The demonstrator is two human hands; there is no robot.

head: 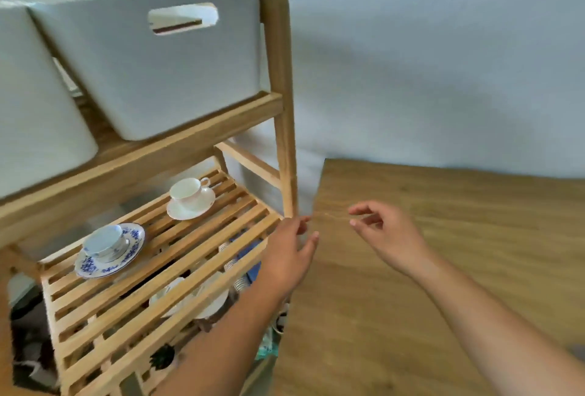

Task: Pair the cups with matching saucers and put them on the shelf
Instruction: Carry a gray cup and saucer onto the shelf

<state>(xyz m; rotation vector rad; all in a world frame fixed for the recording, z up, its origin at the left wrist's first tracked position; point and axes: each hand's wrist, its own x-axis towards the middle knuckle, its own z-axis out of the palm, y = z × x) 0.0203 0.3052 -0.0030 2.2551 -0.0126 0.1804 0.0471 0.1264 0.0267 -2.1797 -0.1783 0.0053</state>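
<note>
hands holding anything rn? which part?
Nothing held. Left hand and right hand are both empty, fingers loosely open, beside the shelf.

A plain white porcelain cup (187,190) stands upright on its white saucer (191,205) at centre-left on the slatted wooden shelf (177,247); lower left, a pale blue cup (103,240) sits upright on a blue-flowered saucer (110,253).

this looks like a room in someone's home. a slatted wooden shelf (177,237) stands against a plain pale wall (427,63), with white storage bins (152,72) on its upper level and teacups on saucers, one white (190,197) and one blue-patterned (109,248), on the level below. more crockery (193,297) sits underneath. beside it is a wood-grain counter (443,253), bare as household furniture.
</note>
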